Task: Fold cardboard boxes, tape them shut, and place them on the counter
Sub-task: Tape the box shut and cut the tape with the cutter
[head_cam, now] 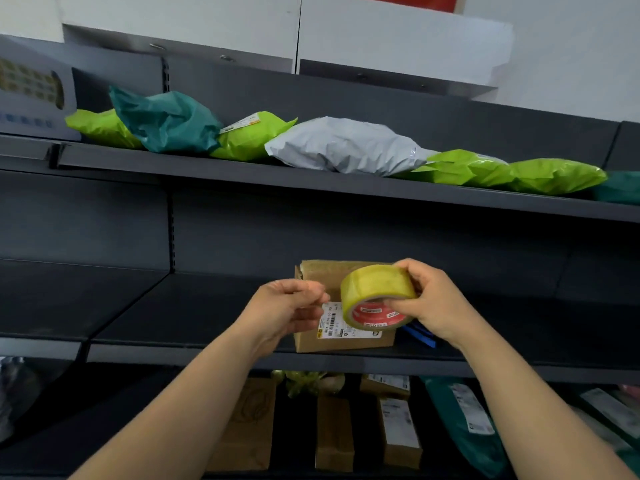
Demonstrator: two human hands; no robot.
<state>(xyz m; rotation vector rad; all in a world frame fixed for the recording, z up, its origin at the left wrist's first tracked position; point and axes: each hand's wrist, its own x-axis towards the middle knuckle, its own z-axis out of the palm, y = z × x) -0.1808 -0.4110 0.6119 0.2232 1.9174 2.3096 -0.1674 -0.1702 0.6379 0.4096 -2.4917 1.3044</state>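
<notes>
Yellowish clear tape roll (pixel 377 296) with a red core, gripped by the right hand (pixel 433 303), whose fingers curl round its rim. The left hand (pixel 287 311) is just beside the roll with its fingertips drawn together; blur hides whether they pinch a tape end. Behind both hands, a labelled cardboard box (pixel 346 344) stands on the dark middle shelf (pixel 173 320). Green and grey mailer bags (pixel 346 147) lie on the shelf above.

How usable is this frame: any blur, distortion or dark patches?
Head view: the left hand has motion-blurred fingertips; the tape roll in the right hand is sharp; the upper shelf slants and bows from wide-angle distortion; parcels below sit in shadow; the box label is unreadable.
</notes>
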